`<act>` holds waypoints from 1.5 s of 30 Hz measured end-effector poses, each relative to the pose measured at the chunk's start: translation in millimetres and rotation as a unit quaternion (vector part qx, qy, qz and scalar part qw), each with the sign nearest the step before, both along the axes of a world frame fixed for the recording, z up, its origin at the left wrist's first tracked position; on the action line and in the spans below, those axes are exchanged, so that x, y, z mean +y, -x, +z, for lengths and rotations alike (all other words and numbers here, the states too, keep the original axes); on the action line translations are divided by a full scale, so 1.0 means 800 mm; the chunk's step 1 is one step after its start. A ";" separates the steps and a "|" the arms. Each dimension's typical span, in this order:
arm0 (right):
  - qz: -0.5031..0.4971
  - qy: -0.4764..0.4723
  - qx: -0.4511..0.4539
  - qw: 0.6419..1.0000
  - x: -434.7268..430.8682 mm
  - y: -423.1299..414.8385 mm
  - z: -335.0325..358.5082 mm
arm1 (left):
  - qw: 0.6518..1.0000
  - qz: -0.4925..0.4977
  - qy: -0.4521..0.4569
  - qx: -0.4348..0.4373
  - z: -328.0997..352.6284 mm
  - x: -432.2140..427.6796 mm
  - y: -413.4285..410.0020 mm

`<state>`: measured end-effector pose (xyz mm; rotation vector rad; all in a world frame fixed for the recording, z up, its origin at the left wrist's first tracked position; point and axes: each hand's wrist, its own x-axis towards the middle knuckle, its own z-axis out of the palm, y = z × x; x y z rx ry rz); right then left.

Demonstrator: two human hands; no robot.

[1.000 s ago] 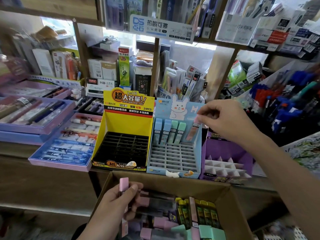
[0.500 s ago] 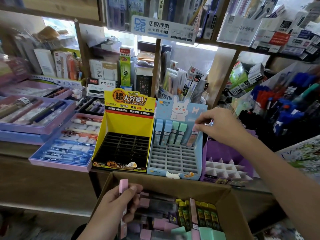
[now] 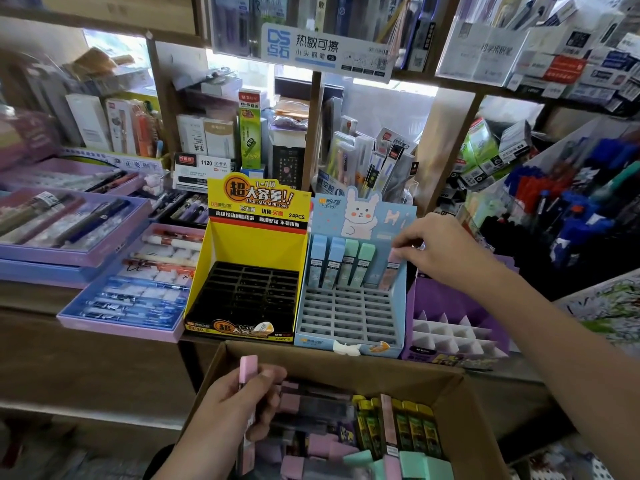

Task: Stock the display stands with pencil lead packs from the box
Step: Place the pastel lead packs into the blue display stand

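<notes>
Left hand point(image 3: 227, 415), right hand point(image 3: 441, 249): curled grips.

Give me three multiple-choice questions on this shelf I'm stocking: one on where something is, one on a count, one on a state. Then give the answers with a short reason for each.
1. Where in the blue stand's back row is the pink pack that the right hand pinches?
A. left end
B. middle
C. right end

2. How many green packs stand in that row?
A. two
B. four
C. none

3. The yellow stand's slots are:
A. all full
B. half full
C. all empty

Answers:
1 C, the pink pack sits by the stand's right wall.
2 A, two green packs stand side by side next to two blue packs.
3 C, every slot in it shows bare.
</notes>
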<state>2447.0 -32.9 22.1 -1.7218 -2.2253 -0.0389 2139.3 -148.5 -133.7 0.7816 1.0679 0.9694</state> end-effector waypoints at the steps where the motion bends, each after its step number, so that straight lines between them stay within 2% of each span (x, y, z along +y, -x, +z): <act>1: -0.005 -0.002 -0.019 1.000 0.001 0.001 -0.001 | 1.000 0.002 -0.001 -0.001 0.000 0.000 -0.001; 7: -0.043 -0.026 -0.126 0.991 0.004 0.014 -0.015 | 0.999 0.020 0.018 -0.043 -0.004 0.004 -0.003; 13: -0.049 -0.006 -0.154 0.987 0.002 0.021 -0.015 | 0.996 0.022 0.028 -0.079 -0.005 0.006 -0.003; 16: -0.050 -0.039 -0.167 0.984 -0.008 0.024 -0.012 | 0.996 0.015 0.017 -0.088 0.000 0.003 -0.005; 18: -0.029 -0.099 -0.111 0.988 -0.019 0.030 -0.010 | 0.996 0.016 0.013 -0.087 0.001 0.001 -0.006; 20: 0.014 -0.114 0.028 0.993 -0.034 0.043 -0.009 | 0.996 0.006 0.014 -0.087 0.003 -0.001 -0.006; 22: 0.067 -0.049 0.159 0.984 -0.054 0.064 -0.011 | 0.996 -0.012 0.009 -0.087 0.010 -0.004 -0.008; 24: 0.117 0.044 0.232 0.965 -0.072 0.087 -0.022 | 0.996 -0.032 0.001 -0.080 0.019 -0.007 -0.010; 30: 0.195 0.185 0.256 0.928 -0.100 0.138 -0.076 | 0.993 -0.090 -0.010 -0.082 0.030 -0.017 -0.014; 36: 0.207 0.233 0.277 0.909 -0.110 0.151 -0.095 | 0.993 -0.094 -0.018 -0.065 0.035 -0.021 -0.013; 39: 0.191 0.240 0.315 0.898 -0.111 0.143 -0.094 | 0.994 -0.093 -0.045 -0.023 0.034 -0.020 -0.013; 42: 0.184 0.257 0.372 0.873 -0.112 0.131 -0.087 | 0.994 -0.077 -0.066 0.043 0.027 -0.021 -0.010; 45: 0.174 0.232 0.410 0.864 -0.110 0.114 -0.076 | 0.979 -0.084 -0.109 0.150 0.022 -0.022 -0.004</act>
